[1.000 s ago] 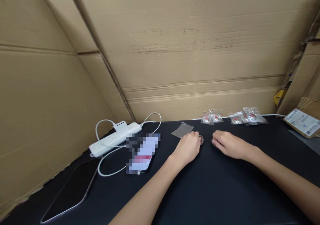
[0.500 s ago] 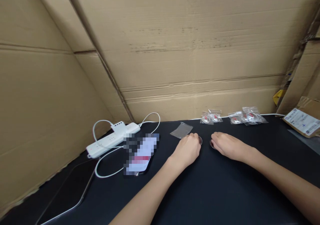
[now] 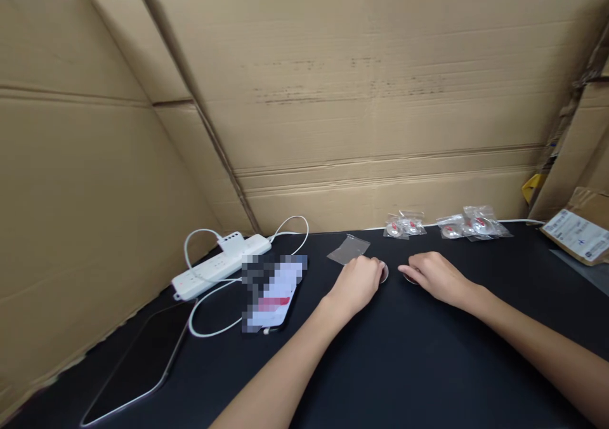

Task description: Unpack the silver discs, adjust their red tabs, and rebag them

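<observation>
My left hand is closed on a small round shiny disc, whose rim shows past the fingertips. To its right, my right hand is bent over a second round disc. Its thumb points left above that disc, and its other fingers are curled and partly hidden. Both hands rest low at the black tabletop, a short gap apart. Just behind my left hand lies a flat clear plastic bag.
Small clear bags of round discs with red marks lie along the back, with more bagged discs to the right. At left are a white power strip, a blurred phone and a dark tablet. A labelled parcel sits far right.
My right thumb has straightened out to the left, and the disc under that hand looks flatter. My left hand keeps its disc, which shows slightly more. The view has shifted a little.
</observation>
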`<state>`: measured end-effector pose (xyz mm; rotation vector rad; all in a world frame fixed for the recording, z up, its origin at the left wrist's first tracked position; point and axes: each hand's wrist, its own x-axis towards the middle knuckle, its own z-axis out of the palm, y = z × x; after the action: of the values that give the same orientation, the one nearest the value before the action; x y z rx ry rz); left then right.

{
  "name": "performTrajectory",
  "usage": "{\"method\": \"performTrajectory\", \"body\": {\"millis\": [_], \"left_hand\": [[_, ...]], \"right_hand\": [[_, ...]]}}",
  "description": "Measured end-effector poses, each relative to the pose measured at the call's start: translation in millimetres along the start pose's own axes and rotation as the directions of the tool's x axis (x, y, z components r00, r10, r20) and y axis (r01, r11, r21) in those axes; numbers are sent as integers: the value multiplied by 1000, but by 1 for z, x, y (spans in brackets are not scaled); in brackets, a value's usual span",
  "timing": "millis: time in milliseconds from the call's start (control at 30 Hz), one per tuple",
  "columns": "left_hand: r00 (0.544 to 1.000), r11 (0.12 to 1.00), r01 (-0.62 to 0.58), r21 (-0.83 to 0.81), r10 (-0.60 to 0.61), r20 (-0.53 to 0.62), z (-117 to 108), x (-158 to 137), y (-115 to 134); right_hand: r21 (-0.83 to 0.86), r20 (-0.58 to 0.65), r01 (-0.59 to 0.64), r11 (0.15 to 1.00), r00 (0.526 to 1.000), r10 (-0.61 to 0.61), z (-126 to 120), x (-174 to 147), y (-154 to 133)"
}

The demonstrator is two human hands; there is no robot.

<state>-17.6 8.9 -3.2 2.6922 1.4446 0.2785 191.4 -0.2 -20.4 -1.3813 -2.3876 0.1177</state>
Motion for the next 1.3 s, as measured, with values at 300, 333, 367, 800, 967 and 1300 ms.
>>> {"method": "performTrajectory", "body": {"millis": [300, 333, 367, 800, 967, 1300], "left_hand": [[996, 995, 91, -40, -91, -9, -9, -3, -1], [996, 995, 93, -21, -93, -4, -10, -4, 0], [995, 995, 95, -1, -95, 2, -11, -4, 1], [1000, 999, 20, 30, -21, 8, 0, -1, -3], [1000, 997, 9, -83, -8, 9, -3, -1, -7], [994, 995, 93, 27, -94, 55, -17, -8, 4]], "right_hand": [[138, 47, 71, 988, 996, -78, -4, -2, 4], [144, 52, 84, 986, 994, -92, -5, -2, 3], [149, 58, 94, 984, 993, -103, -6, -2, 3], [198, 48, 136, 971, 988, -148, -12, -4, 3], [179, 44, 118, 977, 991, -128, -8, -4, 1], [178, 63, 107, 978, 991, -120, -8, -3, 3]]}}
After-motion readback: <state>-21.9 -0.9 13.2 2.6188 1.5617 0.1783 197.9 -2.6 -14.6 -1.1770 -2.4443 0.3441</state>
